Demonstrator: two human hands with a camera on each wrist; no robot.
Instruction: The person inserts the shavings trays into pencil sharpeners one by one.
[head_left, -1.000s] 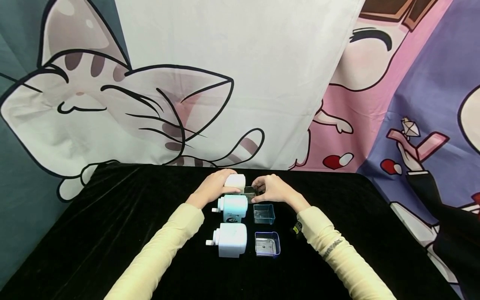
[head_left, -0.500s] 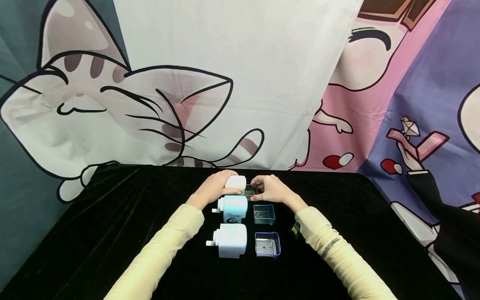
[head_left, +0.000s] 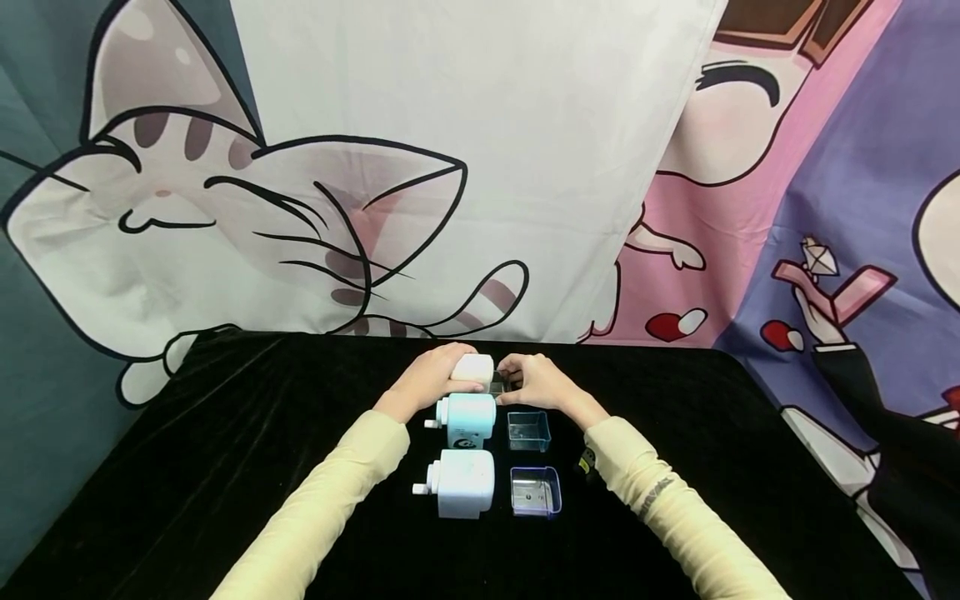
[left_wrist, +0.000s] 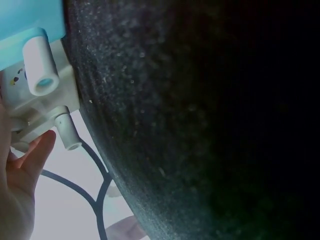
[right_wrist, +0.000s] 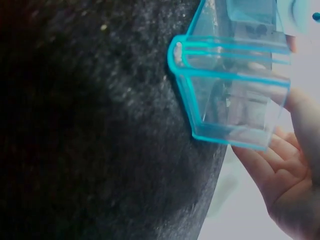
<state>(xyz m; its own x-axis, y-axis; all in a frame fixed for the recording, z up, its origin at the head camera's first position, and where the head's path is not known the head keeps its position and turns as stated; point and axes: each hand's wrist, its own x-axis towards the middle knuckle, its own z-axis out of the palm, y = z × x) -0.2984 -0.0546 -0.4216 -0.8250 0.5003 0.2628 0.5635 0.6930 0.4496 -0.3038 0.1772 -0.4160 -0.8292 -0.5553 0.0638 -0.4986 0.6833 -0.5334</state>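
Fingers of the left hand (head_left: 429, 379) curl round a white sharpener (head_left: 472, 367); the right hand (head_left: 536, 382) pinches its clear drawer (head_left: 500, 384).

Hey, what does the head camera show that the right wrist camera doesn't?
Only the head view shows the whole layout: the left hand gripping the farthest white sharpener body, the light blue body and the nearest white body in a column, two clear trays beside them, and the cartoon backdrop.

Only the right wrist view shows the teal-edged clear tray close up, with fingers behind it.

Both show the right hand at that tray and the black cloth.
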